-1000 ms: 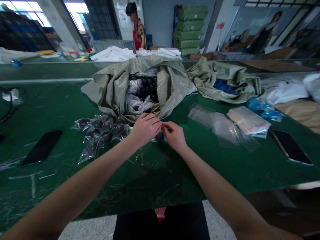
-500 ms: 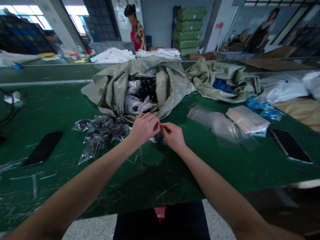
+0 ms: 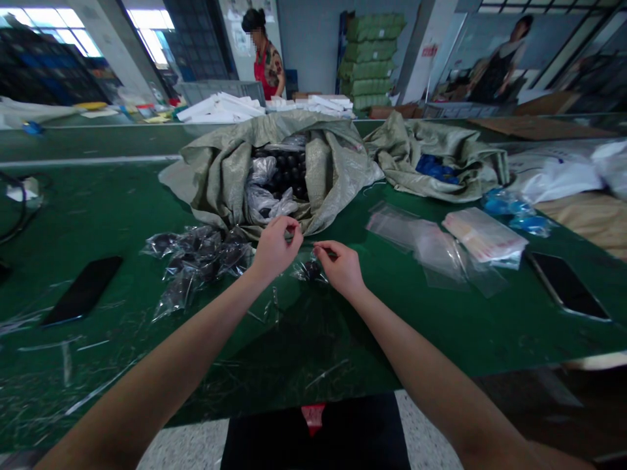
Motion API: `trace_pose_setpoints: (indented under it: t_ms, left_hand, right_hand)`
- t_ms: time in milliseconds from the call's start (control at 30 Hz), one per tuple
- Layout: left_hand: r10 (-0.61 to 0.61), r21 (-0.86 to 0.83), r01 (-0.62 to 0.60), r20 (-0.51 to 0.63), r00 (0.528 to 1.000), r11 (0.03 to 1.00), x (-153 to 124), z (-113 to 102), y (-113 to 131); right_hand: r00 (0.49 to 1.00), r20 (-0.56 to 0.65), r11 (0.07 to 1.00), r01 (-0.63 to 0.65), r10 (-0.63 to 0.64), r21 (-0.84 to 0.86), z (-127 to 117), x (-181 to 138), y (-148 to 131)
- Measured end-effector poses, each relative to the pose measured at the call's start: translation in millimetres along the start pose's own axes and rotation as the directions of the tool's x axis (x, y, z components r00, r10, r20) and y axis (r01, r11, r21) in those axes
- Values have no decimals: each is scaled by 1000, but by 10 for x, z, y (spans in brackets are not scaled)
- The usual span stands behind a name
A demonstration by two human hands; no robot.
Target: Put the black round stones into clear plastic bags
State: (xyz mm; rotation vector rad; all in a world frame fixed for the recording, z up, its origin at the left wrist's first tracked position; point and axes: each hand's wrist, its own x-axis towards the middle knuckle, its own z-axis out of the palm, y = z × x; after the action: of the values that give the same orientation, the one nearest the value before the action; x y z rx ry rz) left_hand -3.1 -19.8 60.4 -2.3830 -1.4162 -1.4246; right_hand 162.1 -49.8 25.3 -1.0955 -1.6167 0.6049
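My right hand (image 3: 339,266) pinches the top edge of a small clear plastic bag (image 3: 310,270) with a dark round piece inside. To its left, my left hand (image 3: 279,247) is closed, thumb and fingertips together; whatever they may hold is too small to make out. A gap separates the two hands. Left of my left hand lies a pile of bagged dark pieces (image 3: 200,258). Just beyond both hands, a woven sack (image 3: 223,173) gapes, showing black balls (image 3: 290,171) and crumpled clear plastic.
Flat clear bags (image 3: 421,238) and a thicker bag stack (image 3: 484,235) lie to the right. One phone (image 3: 571,286) rests at the right, another (image 3: 84,290) at the left. A second sack (image 3: 441,140) holds blue pieces. Two people stand beyond the table.
My left hand has drawn away from my right, leftward and slightly back. The bag under my right hand shows more fully now; my right hand has barely moved.
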Motion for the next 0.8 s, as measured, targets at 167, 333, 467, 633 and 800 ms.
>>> trace_pose_setpoints:
  t_ms: [167, 333, 467, 633, 800]
  left_hand:
    - [281, 18, -287, 152, 948, 958, -57, -99, 79]
    - [363, 127, -390, 194, 911, 912, -83, -104, 64]
    - [403, 185, -435, 189, 896, 881, -84, -102, 42]
    - [371, 197, -409, 201, 906, 891, -88, -114, 74]
    - [380, 167, -419, 220, 898, 893, -98, -86, 77]
  right_hand:
    - [1000, -3, 1000, 1, -1, 1, 20, 5, 17]
    - [1000, 0, 999, 15, -15, -36, 26, 0, 5]
    - [1000, 5, 999, 24, -24, -42, 25, -4, -8]
    - [1000, 4, 999, 13, -13, -30, 20, -12, -20]
    - [1000, -4, 999, 14, -14, -36, 23, -13, -25]
